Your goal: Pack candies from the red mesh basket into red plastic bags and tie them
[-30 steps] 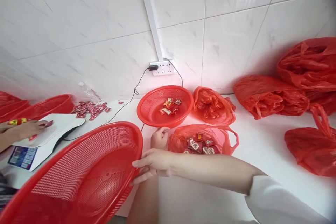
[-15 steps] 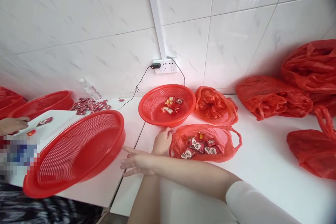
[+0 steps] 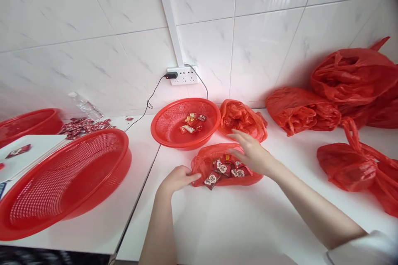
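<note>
A red plastic bag (image 3: pixel 200 159) lies open in front of me, with several dark red packets (image 3: pixel 222 167) inside that bear white labels and dark characters. One packet leans over the front rim. At the bag's left edge, my left hand (image 3: pixel 175 178) pinches the plastic between thumb and fingers. My right hand (image 3: pixel 251 153) is over the bag's right side, fingers apart, holding nothing visible. Just behind the bag stands a round red basket (image 3: pixel 157 126) with a few small wrapped packets (image 3: pixel 192 124) in it.
A large red basket (image 3: pixel 121 165) stands tilted at left. Behind it are a pile of small red packets (image 3: pixel 81 127), a plastic bottle (image 3: pixel 87 107) and a white board (image 3: pixel 40 145). More red bags (image 3: pixel 301 112) sit along the wall at right. A power strip (image 3: pixel 183 75) is on the wall.
My right hand has moved right, from near the large basket to over the bag's right side. My left hand has come to the bag's left edge. The view has shifted right; the other person's hand is out of view.
</note>
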Demonstrator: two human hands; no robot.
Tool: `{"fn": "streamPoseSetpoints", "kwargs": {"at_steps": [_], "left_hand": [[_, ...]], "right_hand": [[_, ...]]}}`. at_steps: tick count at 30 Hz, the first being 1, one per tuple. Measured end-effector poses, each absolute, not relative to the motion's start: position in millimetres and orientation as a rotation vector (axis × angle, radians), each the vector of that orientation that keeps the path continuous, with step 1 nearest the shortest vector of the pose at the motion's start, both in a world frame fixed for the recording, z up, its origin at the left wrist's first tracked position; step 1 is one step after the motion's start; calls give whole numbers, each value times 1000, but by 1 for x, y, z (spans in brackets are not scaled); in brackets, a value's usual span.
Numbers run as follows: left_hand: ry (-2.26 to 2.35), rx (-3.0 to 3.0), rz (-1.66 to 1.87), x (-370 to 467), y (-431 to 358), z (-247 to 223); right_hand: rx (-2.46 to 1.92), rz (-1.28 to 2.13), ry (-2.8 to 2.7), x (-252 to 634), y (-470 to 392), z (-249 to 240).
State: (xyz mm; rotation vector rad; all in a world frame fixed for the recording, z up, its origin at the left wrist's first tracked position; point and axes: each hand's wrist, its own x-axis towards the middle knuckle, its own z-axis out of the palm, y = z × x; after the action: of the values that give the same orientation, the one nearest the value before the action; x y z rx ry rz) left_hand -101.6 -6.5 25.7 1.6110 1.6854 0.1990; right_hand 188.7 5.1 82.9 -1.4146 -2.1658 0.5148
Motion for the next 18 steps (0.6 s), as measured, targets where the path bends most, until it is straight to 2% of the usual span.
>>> {"fn": "streamPoseSetpoints", "kwargs": {"at_steps": [3, 6, 9, 11, 15, 18], "left_hand": [[1653, 1685, 151, -91, -16, 30], [1691, 1772, 284, -83, -25, 43], [1661, 1805, 565, -76, -27, 70], [1578, 1762, 801, -69, -24, 92], [1320, 1777, 1339, -48, -19, 134], [1198, 1921, 1443, -24, -24, 155]], "right_hand": [[-1850, 399, -2161, 232, 1, 61], [-1942, 655, -2076, 254, -5, 52], [-1597, 943, -1877, 256, -7, 64], [-1301, 1018, -1739, 250, -7, 81], [-918, 977, -1571, 226, -9, 117], [-783, 856, -1542, 202, -16, 136]]}}
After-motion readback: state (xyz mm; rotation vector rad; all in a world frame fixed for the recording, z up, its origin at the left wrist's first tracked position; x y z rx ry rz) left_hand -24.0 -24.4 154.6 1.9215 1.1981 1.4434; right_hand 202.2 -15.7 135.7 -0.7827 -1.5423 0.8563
